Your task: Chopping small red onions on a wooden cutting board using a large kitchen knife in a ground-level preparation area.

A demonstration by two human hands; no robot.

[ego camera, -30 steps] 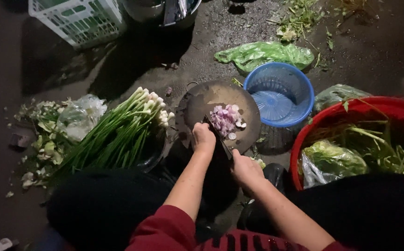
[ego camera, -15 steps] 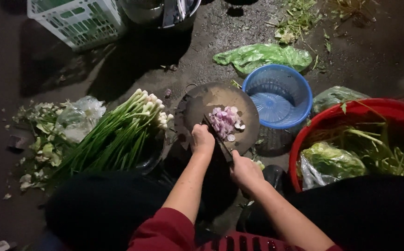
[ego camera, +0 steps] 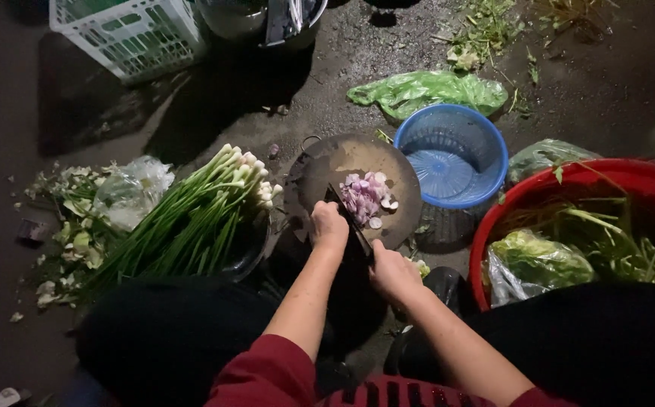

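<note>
One head-worn camera looks steeply down from close above at dark ground, apparently dimly lit; the round chopping board (ego camera: 357,188) sits mid-frame, forearms entering from the bottom edge.

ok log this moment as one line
right hand: holds knife | left hand: on chopping board | chopped shallots beside blade

A round dark chopping board (ego camera: 342,162) lies on the wet ground. A pile of cut purple onion pieces (ego camera: 366,196) sits on it. The left hand (ego camera: 329,224) rests on the board just beside the pile. The right hand (ego camera: 392,273) holds a knife (ego camera: 351,224), and the blade touches the edge of the pile. A bunch of green onions (ego camera: 191,215) lies to the left. A blue basket (ego camera: 452,154) stands just right of the board, near a red tub (ego camera: 569,177) full of greens.
</note>
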